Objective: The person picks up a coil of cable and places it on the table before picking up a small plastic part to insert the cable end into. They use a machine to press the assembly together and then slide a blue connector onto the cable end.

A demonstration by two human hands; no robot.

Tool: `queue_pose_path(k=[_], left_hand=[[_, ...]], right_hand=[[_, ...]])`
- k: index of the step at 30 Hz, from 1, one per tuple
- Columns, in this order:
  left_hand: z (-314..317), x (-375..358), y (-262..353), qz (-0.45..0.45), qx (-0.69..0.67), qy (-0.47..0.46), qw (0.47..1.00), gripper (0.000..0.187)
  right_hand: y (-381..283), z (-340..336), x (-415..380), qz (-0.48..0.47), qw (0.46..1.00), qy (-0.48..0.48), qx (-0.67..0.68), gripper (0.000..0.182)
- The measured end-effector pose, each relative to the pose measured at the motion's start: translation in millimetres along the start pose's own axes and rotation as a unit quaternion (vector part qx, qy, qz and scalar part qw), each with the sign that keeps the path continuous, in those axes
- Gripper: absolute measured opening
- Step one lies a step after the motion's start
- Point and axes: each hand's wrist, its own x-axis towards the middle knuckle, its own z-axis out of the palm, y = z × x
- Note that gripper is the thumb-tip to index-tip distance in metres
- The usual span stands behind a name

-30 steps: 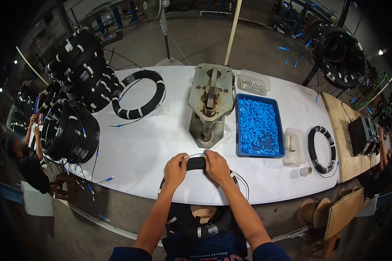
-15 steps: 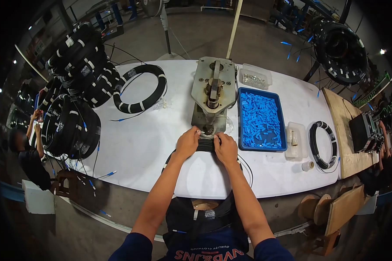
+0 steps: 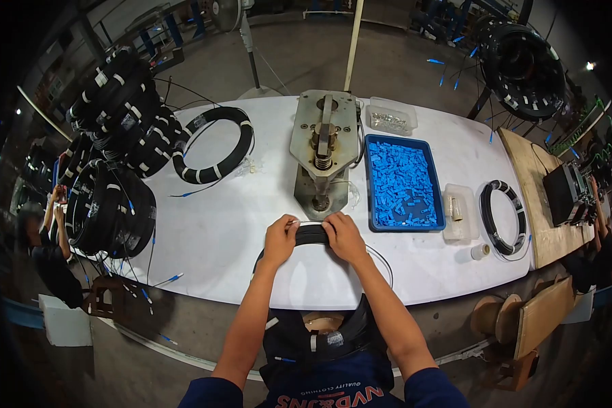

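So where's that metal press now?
In the head view, the metal press stands on the table, just beyond the left hand and right hand, the blue tray at its right.

The cable coil (image 3: 312, 235) is black, the tabletop (image 3: 204, 238) white, the tray (image 3: 408, 228) dark blue.

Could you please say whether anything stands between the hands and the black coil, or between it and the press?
Nothing visible blocks either: the left hand and right hand hold the black coil; a thin pale strip runs along its edge facing the press.
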Motion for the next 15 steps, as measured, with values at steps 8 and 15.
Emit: queue_pose_path(k=[8, 15], left_hand=[[12, 16, 13, 0.006, 0.032, 0.007, 0.999, 0.013], [27, 39, 5, 0.085, 0.045, 0.023, 0.995, 0.014]], right_hand=[[-1, 5, 8, 0.066, 0.991, 0.118, -0.012, 0.009], [-1, 9, 16, 0.112, 0.982, 0.129, -0.085, 0.014]])
